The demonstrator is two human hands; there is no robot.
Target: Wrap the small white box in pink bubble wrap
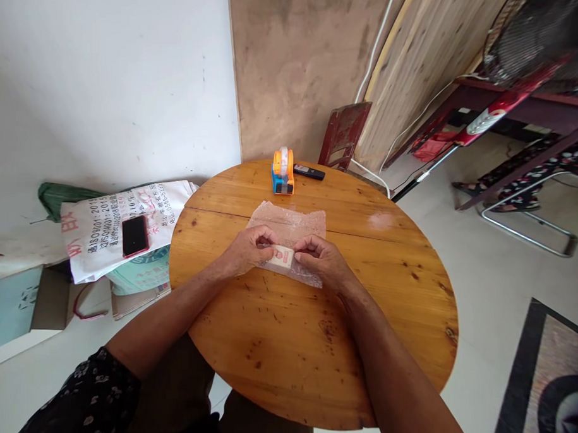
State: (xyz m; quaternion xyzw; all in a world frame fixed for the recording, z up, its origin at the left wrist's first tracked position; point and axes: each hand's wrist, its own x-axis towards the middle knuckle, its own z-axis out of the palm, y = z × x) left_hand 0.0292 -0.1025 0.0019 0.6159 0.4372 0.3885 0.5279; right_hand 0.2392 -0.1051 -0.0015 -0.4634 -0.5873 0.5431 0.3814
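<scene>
A small white block with red print (282, 257), box or bar I cannot tell, is held by its two ends over a sheet of clear bubble wrap (293, 220). My left hand (250, 250) pinches its left end between thumb and fingers. At the right end, my right hand (323, 260) grips it the same way. The wrap lies spread on the round wooden table (275, 330), its near part partly covered by my hands. Beyond the wrap stands an orange and blue tape dispenser (283, 172) with a roll of tape in it.
Beside the dispenser lies a black handheld device (309, 172). A red-brown chair (343, 135) stands behind the table. To the left, a phone (135, 236) rests on a printed white sack (104, 204). A fan (527, 48) and another person's legs (503, 180) are at the right.
</scene>
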